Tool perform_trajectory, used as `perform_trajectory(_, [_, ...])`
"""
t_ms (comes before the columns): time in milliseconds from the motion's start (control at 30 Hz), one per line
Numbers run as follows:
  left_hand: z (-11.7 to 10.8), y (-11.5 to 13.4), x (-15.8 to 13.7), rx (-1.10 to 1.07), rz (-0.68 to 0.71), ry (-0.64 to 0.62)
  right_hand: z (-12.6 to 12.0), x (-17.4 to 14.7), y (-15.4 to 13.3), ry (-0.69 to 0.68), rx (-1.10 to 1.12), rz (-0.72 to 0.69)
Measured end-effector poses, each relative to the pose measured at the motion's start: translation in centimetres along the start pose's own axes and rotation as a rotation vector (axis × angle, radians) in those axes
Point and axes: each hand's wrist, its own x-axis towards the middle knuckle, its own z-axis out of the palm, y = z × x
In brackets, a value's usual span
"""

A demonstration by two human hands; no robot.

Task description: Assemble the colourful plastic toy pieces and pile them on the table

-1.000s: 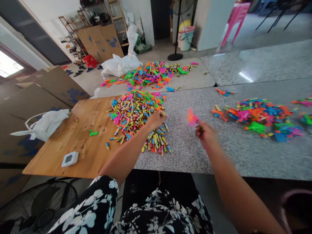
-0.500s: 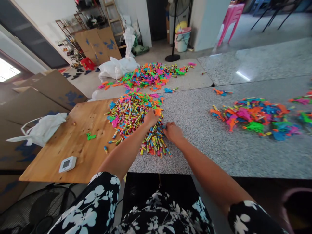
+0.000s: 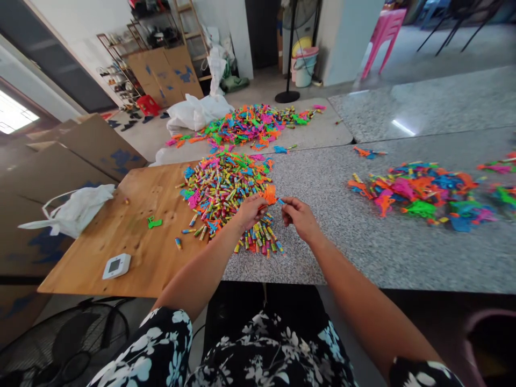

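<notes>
My left hand point(image 3: 251, 212) pinches an orange plastic toy gun point(image 3: 270, 194) above the right side of a pile. In my right hand point(image 3: 300, 217), thumb and fingers grip a small blue-ended tube point(image 3: 279, 201). The tube points at the toy gun; I cannot tell whether they touch. Beneath and left of my hands lies a heap of small colourful tubes point(image 3: 217, 193), with bright toy guns mixed in at its far side. Stray tubes lie at its left edge, and a green toy gun point(image 3: 153, 222) rests apart on the wooden board.
A second pile of toy guns point(image 3: 250, 126) lies behind, beside a white bag point(image 3: 197, 112). Toy guns with tubes point(image 3: 423, 191) are spread to the right on the speckled tabletop point(image 3: 322, 258). A white digital timer point(image 3: 116, 266) and a plastic bag point(image 3: 76, 209) sit left on the board point(image 3: 141, 188).
My right hand has lifted from the pile's edge with a small tube in it. My left hand has drawn back slightly with the orange toy gun, and the two hands now face each other.
</notes>
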Motion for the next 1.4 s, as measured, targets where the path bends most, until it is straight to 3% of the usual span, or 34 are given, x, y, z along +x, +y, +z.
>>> perform_trajectory(300, [0.0, 0.4, -1.1, 0.039, 0.029, -0.170, -0.7, -0.7, -0.7, 0.023, 0.099, 0.048])
perform_trajectory(700, [0.0, 0.2, -1.3, 0.005, -0.014, -0.163, -2.0, -1.0, -1.7, -0.011, -0.094, -0.040])
perform_trajectory(1000, [0.4, 0.5, -1.7, 0.128, 0.019, -0.224, -2.6, -0.8, -1.8, -0.027, -0.123, -0.069])
perform_trajectory(1167, [0.1, 0.9, -1.7, 0.300, 0.015, -0.286, -3.3, -1.1, -2.1, -0.067, -0.134, -0.100])
perform_trajectory(1400, [0.7, -1.6, -1.0, 0.347, -0.032, -0.389, -2.7, -0.5, -1.0, -0.013, -0.021, -0.048])
